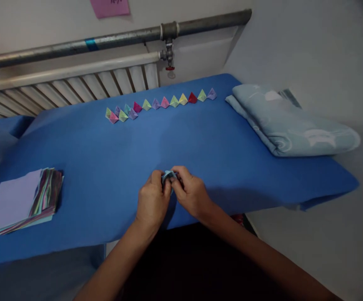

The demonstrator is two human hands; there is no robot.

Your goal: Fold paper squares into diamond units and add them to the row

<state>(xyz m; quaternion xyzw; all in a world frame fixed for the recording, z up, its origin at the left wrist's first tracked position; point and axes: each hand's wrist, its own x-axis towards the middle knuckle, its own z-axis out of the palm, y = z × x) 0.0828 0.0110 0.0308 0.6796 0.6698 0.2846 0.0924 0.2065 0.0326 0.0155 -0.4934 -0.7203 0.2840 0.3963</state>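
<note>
We see the left hand [152, 200] and the right hand [190, 192] drawn close together near the front edge of the bed, knuckles almost touching. Both are curled inward, and between their fingertips they pinch a small piece of paper [168, 175], light blue and already folded up tight. The left thumb lies against its near side and the right fingers wrap over its top and far side, so only a sliver of the paper shows. It sits just above the blue sheet [200, 142]; we cannot tell whether it touches the cloth.

Well to the left of the hands, near the front corner of the sheet, lies a stack of paper squares [18, 200], fanned a little so that many colours show at its right edge, with a pale lilac square on top. On the far side of the sheet a row of little folded paper shapes [164, 102] stands in a line, pink, green, purple, yellow and red, bunching into a cluster at its left end. To the right, well apart from the hands, rests a folded pale-blue blanket [291, 125]. Behind the bed we see a white radiator [75, 85], a grey pipe [106, 39] above it, and a small valve [169, 67] with a red handle.
</note>
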